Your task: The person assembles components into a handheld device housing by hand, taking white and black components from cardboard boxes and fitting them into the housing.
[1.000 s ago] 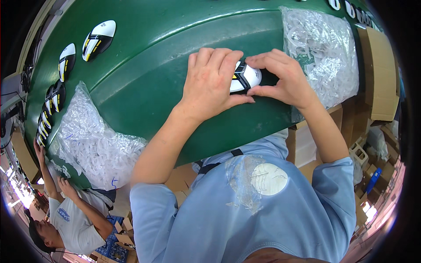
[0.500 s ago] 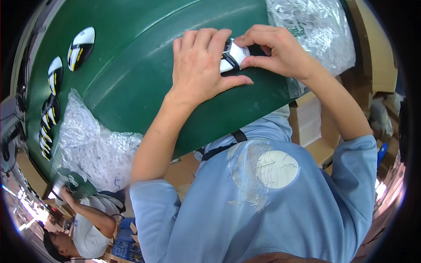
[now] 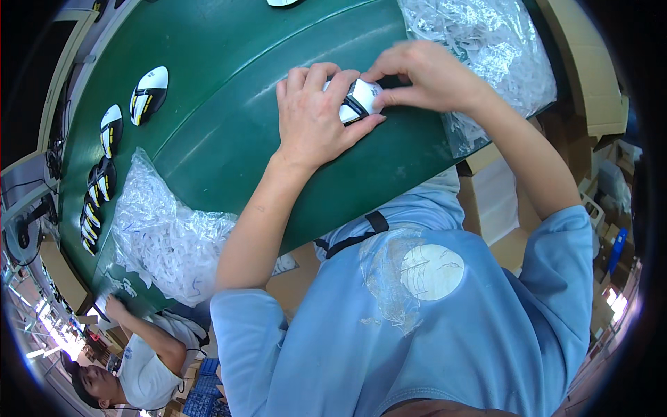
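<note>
A rounded white-and-black shell piece [image 3: 360, 95], shaped like a computer mouse, lies on the green work surface [image 3: 229, 139]. My left hand [image 3: 306, 115] is laid over its left part, fingers curled across it and thumb along the near side, holding it down. At its right end my right hand [image 3: 431, 76] closes thumb and forefinger on the edge; anything small between those fingertips is hidden. Similar pieces with yellow stripes stand in a curved row at the left, among them a large one [image 3: 149, 96] and a smaller-looking one [image 3: 111, 131].
A clear bag of small translucent parts [image 3: 177, 243] lies by my left forearm, and another clear bag [image 3: 486, 52] beyond my right hand. Cardboard boxes [image 3: 583, 62] line the right side. A co-worker's hand [image 3: 117, 307] is at the surface's lower left. One more white piece [image 3: 283, 2] shows at the top edge.
The view has shifted, so the row of pieces appears farther right and a white piece enters at the top. Both hands remain on the same shell piece, with the right fingers slightly repositioned.
</note>
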Motion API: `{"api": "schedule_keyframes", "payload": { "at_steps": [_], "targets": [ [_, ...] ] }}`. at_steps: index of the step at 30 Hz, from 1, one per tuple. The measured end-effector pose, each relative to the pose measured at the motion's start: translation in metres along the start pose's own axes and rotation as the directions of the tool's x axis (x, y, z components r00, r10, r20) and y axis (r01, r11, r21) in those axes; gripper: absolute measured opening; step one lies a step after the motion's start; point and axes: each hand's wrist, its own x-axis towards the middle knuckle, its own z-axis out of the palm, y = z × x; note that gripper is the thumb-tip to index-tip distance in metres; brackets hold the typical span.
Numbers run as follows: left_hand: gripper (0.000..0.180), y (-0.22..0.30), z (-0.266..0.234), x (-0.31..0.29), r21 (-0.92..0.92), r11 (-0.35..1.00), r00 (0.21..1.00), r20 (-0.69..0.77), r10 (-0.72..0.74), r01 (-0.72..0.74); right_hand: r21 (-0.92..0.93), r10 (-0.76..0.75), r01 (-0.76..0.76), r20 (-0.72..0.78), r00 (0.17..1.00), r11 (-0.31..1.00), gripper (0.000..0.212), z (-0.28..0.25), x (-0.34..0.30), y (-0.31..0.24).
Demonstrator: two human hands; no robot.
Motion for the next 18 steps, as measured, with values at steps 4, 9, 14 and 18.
{"api": "schedule_keyframes", "payload": {
  "at_steps": [4,9,14,18],
  "targets": [
    [0.064,0.0,-0.002,-0.001,0.018,0.999,0.999,-0.037,0.029,-0.029,0.52,0.152,0.109,-0.434,0.888,0.847,0.035,-0.019,0.047,-0.052],
    [0.078,0.0,0.0,-0.003,-0.015,1.0,0.999,-0.037,0.023,-0.024,0.006,-0.033,0.035,-0.233,0.972,0.999,0.052,-0.017,0.008,-0.04],
    [0.092,0.004,-0.005,-0.011,-0.052,0.998,0.999,0.034,-0.016,0.018,-0.009,0.101,-0.104,-0.142,0.985,0.995,0.06,0.026,-0.021,-0.034],
    [0.085,0.001,-0.001,-0.012,-0.073,0.997,0.999,0.028,0.022,-0.02,0.125,0.088,-0.067,-0.169,0.982,0.99,0.049,0.027,-0.018,-0.023]
  ]
}}
